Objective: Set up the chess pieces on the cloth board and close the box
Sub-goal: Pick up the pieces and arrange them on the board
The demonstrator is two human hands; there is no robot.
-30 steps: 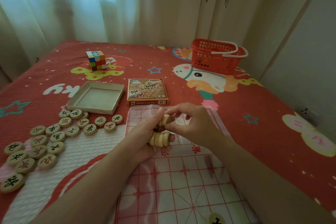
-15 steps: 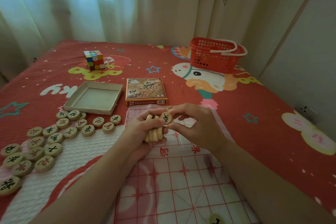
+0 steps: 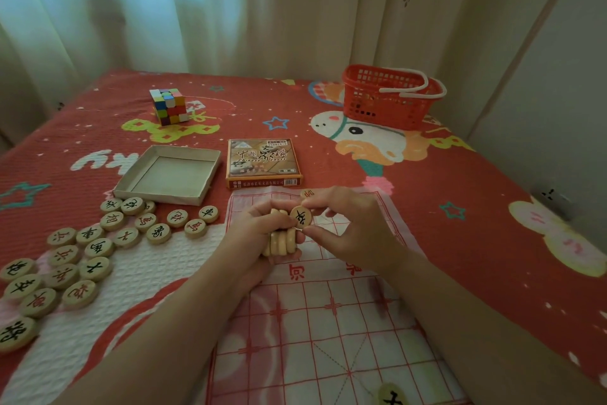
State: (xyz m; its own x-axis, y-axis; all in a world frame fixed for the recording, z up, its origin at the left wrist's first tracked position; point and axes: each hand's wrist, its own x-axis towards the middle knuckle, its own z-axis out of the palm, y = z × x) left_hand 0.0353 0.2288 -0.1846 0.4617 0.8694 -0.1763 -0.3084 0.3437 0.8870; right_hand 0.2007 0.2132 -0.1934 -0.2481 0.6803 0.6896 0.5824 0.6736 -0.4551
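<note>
Over the far half of the cloth board point(image 3: 328, 332), my left hand point(image 3: 259, 233) grips a stack of wooden chess discs point(image 3: 281, 242) on edge. My right hand point(image 3: 348, 227) pinches one disc with a black character point(image 3: 300, 216) just above that stack, face toward me. One piece point(image 3: 307, 193) lies on the board's far edge behind my right hand, and another point(image 3: 391, 394) sits at the near edge. Several loose pieces point(image 3: 82, 250) are spread on the bedspread to the left. The open box tray point(image 3: 170, 174) and its printed lid point(image 3: 263, 162) lie side by side beyond the board.
A multicoloured cube point(image 3: 168, 106) stands at the back left of the red bedspread. A red plastic basket point(image 3: 389, 94) with white handles sits at the back right. Curtains hang behind the bed, and a wall runs along the right side.
My right hand has drawn one disc off the stack in my left hand and turned it so its black character faces me. Both hands have shifted slightly toward the far edge of the board.
</note>
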